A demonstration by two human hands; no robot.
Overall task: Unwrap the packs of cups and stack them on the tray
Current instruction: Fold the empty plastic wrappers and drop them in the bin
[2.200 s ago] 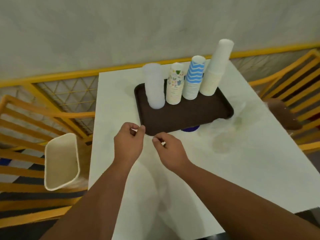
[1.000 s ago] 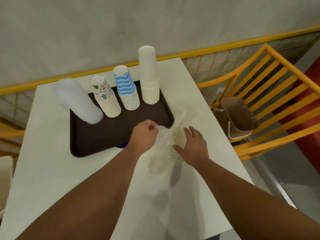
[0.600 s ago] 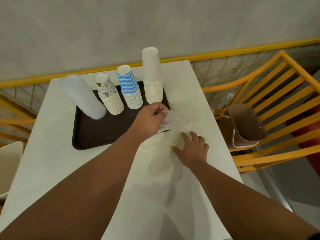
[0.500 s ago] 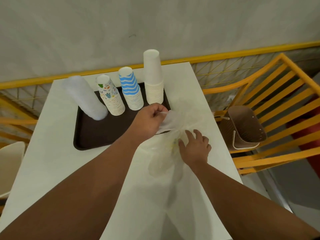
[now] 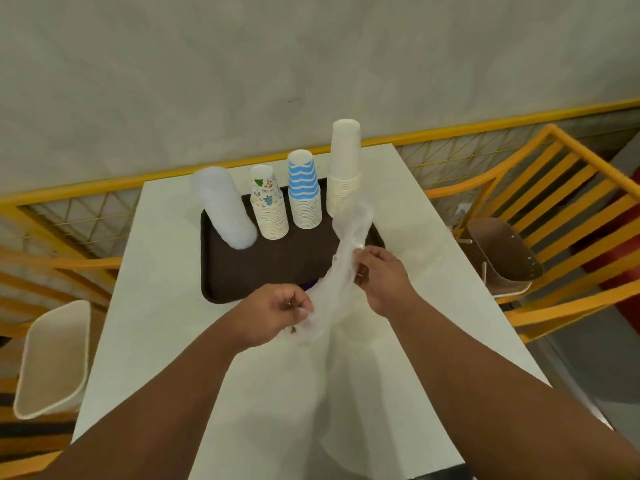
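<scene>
A dark brown tray (image 5: 277, 268) lies on the white table (image 5: 166, 306). Along its far side stand upside-down stacks: clear plastic cups (image 5: 225, 209), patterned paper cups (image 5: 269, 209), blue-striped cups (image 5: 304, 192) and tall plain white cups (image 5: 343, 168). Both hands hold a clear plastic wrapper (image 5: 343, 258) lifted above the tray's near right corner. My left hand (image 5: 277, 310) pinches its lower end. My right hand (image 5: 384, 271) grips it higher up, and the top flops over in front of the white stack.
A cream chair (image 5: 52, 358) stands at the table's left, a brown chair (image 5: 502, 258) at its right. Yellow wooden railings (image 5: 571, 209) run on both sides and behind. Something blue (image 5: 308, 284) peeks out under the tray's near edge.
The wrapper has come up off the table and is now stretched between both hands. My left hand moved back toward me; my right hand rose from the table and gripped the wrapper.
</scene>
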